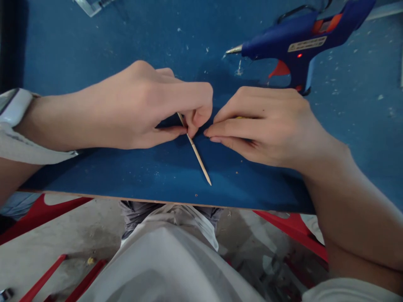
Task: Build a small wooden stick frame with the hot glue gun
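Observation:
My left hand [151, 100] pinches a thin wooden skewer [201, 161] between thumb and fingertips. The skewer slants across the blue table top, its sharpened end pointing toward the table's near edge, while its upper part runs behind my fingers. Just to the right, my right hand [267, 121] is closed, thumb and fingertips pressed together close to the left fingertips but apart from them. A small bit of yellow [239, 117] shows between the right fingers; what it is stays hidden.
Beyond my right hand lies a blue hot glue gun [277, 46] with an orange trigger, its red light on and nozzle pointing left. A clear plastic item [91, 6] is at the far left. Dried specks dot the table [94, 176]. Red stool parts [292, 230] stand below the edge.

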`<state>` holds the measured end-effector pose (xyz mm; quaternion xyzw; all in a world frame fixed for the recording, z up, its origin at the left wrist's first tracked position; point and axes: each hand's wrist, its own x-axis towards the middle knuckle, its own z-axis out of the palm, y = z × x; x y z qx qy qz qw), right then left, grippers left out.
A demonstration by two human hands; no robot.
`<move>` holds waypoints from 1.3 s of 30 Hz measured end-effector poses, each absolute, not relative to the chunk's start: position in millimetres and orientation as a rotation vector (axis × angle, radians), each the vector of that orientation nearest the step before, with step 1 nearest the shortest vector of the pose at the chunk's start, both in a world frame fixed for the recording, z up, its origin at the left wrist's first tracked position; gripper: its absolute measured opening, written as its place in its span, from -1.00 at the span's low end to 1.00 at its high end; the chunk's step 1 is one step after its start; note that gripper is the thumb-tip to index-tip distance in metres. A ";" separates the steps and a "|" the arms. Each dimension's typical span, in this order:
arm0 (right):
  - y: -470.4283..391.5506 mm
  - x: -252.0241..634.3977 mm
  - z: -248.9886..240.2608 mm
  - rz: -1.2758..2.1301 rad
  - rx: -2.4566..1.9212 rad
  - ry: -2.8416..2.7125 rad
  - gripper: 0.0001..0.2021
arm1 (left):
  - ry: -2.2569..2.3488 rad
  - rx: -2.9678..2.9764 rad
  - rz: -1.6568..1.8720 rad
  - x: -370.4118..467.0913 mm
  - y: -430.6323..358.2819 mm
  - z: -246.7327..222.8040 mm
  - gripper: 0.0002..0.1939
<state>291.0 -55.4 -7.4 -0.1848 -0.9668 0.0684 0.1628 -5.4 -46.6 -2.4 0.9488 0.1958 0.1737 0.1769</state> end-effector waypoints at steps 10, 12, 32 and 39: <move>-56.3 290.2 -5.0 0.230 -0.508 -2.763 -0.81 | 0.562 2.708 0.471 -5.7 -48.7 -1.2 -0.69; -56.8 290.0 -5.1 0.240 -0.493 -2.752 -0.82 | 0.552 2.710 0.484 -4.9 -48.8 -2.2 -0.73; -57.5 289.9 -5.6 0.265 -0.509 -2.803 -0.78 | 0.432 2.794 0.484 -3.9 -45.0 -5.7 -0.84; -57.9 288.6 -4.7 0.309 -0.441 -2.786 -0.75 | 0.527 2.793 0.440 -2.3 -48.8 -3.5 -0.70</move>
